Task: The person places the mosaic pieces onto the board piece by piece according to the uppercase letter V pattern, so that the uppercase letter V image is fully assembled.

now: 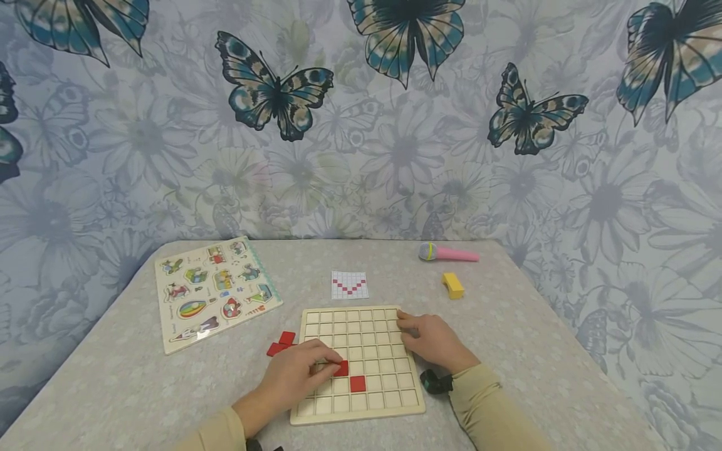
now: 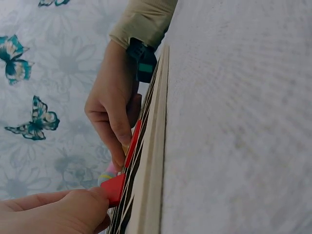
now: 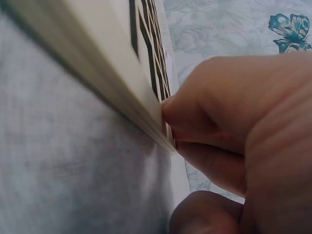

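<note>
My left hand (image 1: 293, 373) pinches a red square tile (image 2: 114, 189) between thumb and fingertips, its lower edge right at the grid of a pale wooden board (image 1: 389, 407). Another red tile (image 1: 358, 384) lies in a square just to the lower right. Beyond the board's left edge, several loose red tiles (image 1: 287, 338) are partly hidden by that hand. At the board's upper right side, my right hand (image 1: 434, 338) grips the rim with thumb and fingers. In the right wrist view its fingertips sit on the board's edge.
A small pattern card (image 1: 350, 285) with red squares lies behind the board. To the left rests a picture puzzle board (image 1: 220, 294). A yellow block (image 1: 453, 285) and a pink toy microphone (image 1: 449, 253) are at the back right, before a patterned wall (image 1: 395, 188).
</note>
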A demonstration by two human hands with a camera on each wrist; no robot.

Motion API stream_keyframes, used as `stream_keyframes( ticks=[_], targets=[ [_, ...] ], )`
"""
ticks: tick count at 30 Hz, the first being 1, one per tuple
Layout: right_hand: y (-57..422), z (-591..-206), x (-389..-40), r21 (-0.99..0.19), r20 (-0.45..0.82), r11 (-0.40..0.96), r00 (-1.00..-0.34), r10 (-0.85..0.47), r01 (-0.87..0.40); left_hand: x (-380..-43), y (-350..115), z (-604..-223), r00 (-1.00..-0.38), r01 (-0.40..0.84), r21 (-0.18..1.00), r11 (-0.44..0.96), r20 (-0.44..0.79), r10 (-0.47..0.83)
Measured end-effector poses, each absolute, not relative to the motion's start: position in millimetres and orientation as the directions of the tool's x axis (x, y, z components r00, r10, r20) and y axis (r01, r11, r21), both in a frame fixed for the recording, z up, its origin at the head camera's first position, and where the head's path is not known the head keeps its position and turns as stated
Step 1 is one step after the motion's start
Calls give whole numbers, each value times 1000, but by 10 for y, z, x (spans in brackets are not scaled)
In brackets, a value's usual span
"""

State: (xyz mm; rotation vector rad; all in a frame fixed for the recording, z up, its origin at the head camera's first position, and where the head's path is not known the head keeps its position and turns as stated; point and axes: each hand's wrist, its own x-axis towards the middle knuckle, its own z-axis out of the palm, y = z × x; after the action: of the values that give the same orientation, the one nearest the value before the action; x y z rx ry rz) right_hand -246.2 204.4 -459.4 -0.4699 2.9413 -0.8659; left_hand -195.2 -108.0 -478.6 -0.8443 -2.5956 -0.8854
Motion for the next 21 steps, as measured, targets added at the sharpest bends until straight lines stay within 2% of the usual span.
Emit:
stream_keyframes(
  ticks=[7, 21],
  targets=[
    [2051, -4591, -2460, -549, 51, 787, -951, -304, -281, -1936, -1085, -4786, -817, 575, 470, 670, 371, 442],
    [2054, -4588, -2452, -545, 45, 789, -949, -311, -285, -1932, -1077, -4779, -822, 569, 490, 661, 352, 447]
  ],
)
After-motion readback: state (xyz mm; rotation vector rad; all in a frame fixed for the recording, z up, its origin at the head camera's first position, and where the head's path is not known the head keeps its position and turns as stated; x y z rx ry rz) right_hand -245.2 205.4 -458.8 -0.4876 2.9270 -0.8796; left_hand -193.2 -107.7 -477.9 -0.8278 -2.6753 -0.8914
